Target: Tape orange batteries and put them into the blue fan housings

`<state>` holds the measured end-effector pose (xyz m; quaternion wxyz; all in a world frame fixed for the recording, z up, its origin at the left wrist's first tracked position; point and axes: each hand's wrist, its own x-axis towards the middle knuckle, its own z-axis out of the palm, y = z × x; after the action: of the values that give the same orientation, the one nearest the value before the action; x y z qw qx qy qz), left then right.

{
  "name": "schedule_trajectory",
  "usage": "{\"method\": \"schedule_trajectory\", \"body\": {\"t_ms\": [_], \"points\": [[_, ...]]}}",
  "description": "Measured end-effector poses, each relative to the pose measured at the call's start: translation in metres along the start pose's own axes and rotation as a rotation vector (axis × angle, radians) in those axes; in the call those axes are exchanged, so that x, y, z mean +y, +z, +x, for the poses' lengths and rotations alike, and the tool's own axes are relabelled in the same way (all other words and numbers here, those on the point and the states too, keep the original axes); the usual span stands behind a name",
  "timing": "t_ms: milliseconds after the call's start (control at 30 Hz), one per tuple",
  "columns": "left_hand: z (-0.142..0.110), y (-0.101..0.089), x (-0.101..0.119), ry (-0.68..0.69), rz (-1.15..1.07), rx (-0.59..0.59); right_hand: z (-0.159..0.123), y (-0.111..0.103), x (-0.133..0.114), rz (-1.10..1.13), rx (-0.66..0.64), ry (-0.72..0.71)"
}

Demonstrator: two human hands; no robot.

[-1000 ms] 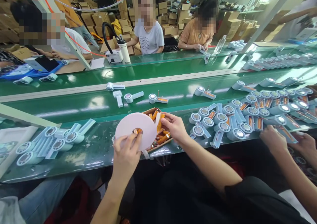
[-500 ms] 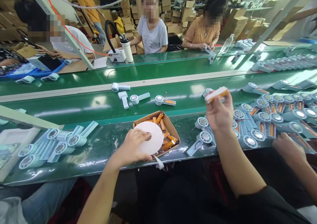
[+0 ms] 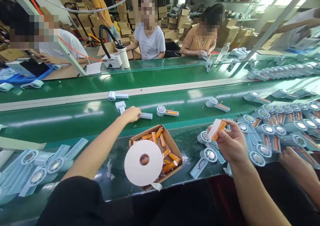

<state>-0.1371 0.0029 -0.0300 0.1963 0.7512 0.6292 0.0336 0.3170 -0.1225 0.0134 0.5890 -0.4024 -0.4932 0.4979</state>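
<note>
Orange and faced with a white strip, the battery sits pinched between the thumb and fingers of my right hand, jutting out toward ten o'clock from it. Off at my left, my other arm reaches over the green belt, and my left hand is down on a pale blue fan body, covering its round end, with the handle sticking out at three o'clock; I cannot tell whether my fingers are closed around it. Another fan body shows at ten o'clock, partly hidden by this hand, and a wired fan lies farther out at three. At six o'clock from my left hand, and about nine from my right, a white tape roll rests on the cardboard box of orange batteries. Crowded fans spread from two to three o'clock beyond my right hand; a co-worker's hand is at four.
</note>
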Motion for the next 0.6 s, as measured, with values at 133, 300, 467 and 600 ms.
{"method": "schedule_trajectory", "body": {"t_ms": [133,300,467,600], "points": [[-0.014,0.008,-0.004,0.104,-0.115,-0.042,0.034,0.051,0.011,-0.104,-0.215,0.009],[-0.013,0.013,-0.001,0.049,-0.235,0.072,0.096,0.168,0.047,-0.725,-0.66,-0.05],[-0.005,0.018,0.005,-0.025,-0.276,0.151,0.118,0.219,0.069,-1.169,-0.916,-0.16],[0.003,0.022,0.014,-0.059,-0.289,0.156,0.121,0.211,0.081,-1.349,-1.014,-0.185]]}}
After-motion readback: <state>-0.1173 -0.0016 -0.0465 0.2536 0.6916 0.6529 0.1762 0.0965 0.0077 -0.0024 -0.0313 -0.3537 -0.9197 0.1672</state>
